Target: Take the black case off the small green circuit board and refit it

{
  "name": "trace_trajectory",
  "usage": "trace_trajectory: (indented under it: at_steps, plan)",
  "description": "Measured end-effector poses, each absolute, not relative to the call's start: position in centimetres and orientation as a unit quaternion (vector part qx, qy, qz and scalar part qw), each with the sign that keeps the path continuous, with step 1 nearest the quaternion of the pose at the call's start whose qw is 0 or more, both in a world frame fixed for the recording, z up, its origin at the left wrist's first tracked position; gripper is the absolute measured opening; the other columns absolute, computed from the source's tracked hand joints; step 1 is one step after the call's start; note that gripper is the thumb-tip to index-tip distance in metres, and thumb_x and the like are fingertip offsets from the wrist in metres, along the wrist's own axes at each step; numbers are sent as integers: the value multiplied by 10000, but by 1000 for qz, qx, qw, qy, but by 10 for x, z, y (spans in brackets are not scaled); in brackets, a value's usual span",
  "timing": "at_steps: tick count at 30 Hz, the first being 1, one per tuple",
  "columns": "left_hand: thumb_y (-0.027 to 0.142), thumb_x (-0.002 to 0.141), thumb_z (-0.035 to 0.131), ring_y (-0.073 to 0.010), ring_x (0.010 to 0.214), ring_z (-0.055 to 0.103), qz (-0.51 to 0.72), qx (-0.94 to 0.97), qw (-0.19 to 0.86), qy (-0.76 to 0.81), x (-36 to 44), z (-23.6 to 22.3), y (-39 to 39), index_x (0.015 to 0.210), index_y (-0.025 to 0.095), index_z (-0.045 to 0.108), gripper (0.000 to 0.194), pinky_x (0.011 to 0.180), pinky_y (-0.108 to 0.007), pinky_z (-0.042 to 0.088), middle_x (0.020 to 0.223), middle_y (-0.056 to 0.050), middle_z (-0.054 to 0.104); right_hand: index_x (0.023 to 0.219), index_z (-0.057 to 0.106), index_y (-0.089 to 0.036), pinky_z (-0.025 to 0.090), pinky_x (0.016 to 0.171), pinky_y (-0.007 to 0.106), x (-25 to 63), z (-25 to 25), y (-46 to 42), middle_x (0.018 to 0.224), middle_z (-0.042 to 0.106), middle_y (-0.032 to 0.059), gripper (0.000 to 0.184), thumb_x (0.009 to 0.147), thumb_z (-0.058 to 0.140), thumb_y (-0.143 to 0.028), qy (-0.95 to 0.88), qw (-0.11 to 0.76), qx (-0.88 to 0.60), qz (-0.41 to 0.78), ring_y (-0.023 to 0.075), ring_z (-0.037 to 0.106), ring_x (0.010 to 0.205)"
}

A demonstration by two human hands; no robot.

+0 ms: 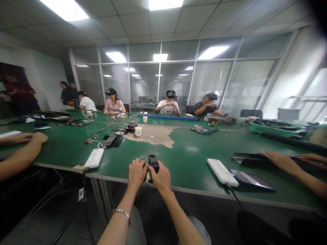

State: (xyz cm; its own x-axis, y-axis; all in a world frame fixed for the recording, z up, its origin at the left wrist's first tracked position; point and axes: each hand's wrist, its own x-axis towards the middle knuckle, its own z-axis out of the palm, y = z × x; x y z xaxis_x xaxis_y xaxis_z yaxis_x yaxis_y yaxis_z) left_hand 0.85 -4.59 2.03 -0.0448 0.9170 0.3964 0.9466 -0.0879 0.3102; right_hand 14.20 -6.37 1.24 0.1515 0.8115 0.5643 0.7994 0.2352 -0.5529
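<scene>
At the near edge of the green table (pixel 189 166), a small black box-shaped device (pixel 153 160) with a dark bluish panel stands between my hands. My right hand (pixel 161 177) is wrapped round its near right side, thumb along it. Just left of the device, my left hand (pixel 137 173) is closed, with fingers curled down and the thumb pointing toward the device. Something dark shows under the left thumb, too small to name. Between the thumbs there is a small pale patch that I cannot identify.
White power banks (pixel 94 158) lie left and right, with cables hanging off the edge. A tablet-like panel (pixel 251 179) lies at right. Paper cups (pixel 138 131), tools (pixel 203 129) and a green tray (pixel 276 127) stand farther back. Co-workers' arms (pixel 283 163) flank me; several people sit opposite.
</scene>
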Motion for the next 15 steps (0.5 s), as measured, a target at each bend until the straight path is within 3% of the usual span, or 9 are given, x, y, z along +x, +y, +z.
trace_trajectory:
  at_steps: [7,15]
  plan:
    - [519,893,448,-206,998,483,-263,-684,32,-679,11,19,-46,990,278,703,363,830,-317,362,1036,-66,577,1281,526,-130,443,827,335,163,33,-51,1059,662,152,596,852,495,-543,-616,490,-617,2,267,618,964]
    - [468,900,446,-203,989,472,-261,-682,27,-682,11,19,-47,954,269,701,327,798,-312,346,1040,-60,574,1226,572,-89,448,769,368,213,8,-42,929,678,176,575,827,521,-500,-582,452,-676,-4,288,632,841]
